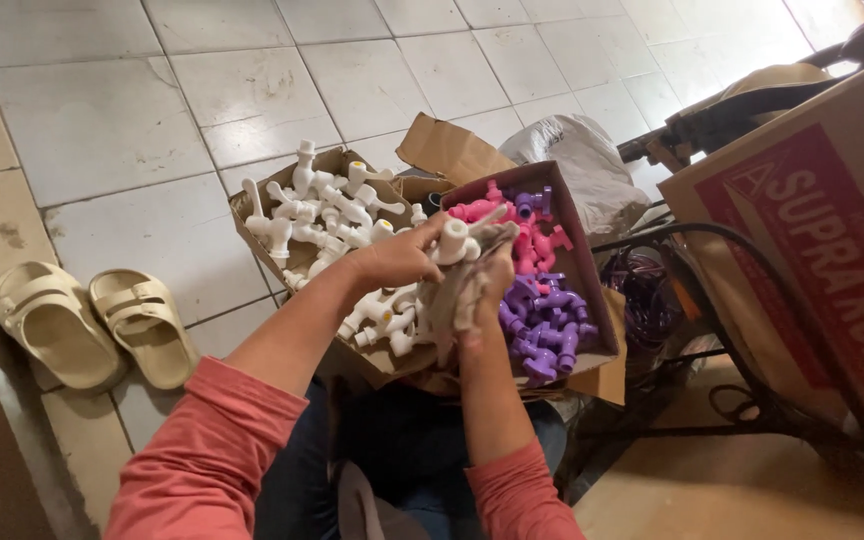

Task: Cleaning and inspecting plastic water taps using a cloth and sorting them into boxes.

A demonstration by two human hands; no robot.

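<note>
— What's your grip doing?

— My left hand [402, 258] is closed around a white plastic tap [452, 240], fingers wrapped over its body. My right hand [487, 285] is closed on a greyish cloth [447, 305], pressing it against the same tap. Both hands meet just above the boxes on my lap.

— What's around you, biggest first?

— The pale tiled floor [102, 120] fills most of the view. To my right stands a big cardboard carton [812, 230] with a red printed panel, leaning by a dark metal frame [712, 120]. In front of me sits an open cardboard box [262, 235] heaped with white taps [327, 205], touching a second cardboard box [592, 290] that holds pink taps [527, 235] at the far end and purple taps [542, 320] nearer me. Behind them lies a crumpled grey plastic bag [582, 160].

— Anything smaller?

— A pair of beige sandals [92, 320] side by side on the floor to my left, well apart from the boxes.

— And the tap itself?

— Held over the seam between the two boxes, half wrapped by the cloth.
</note>
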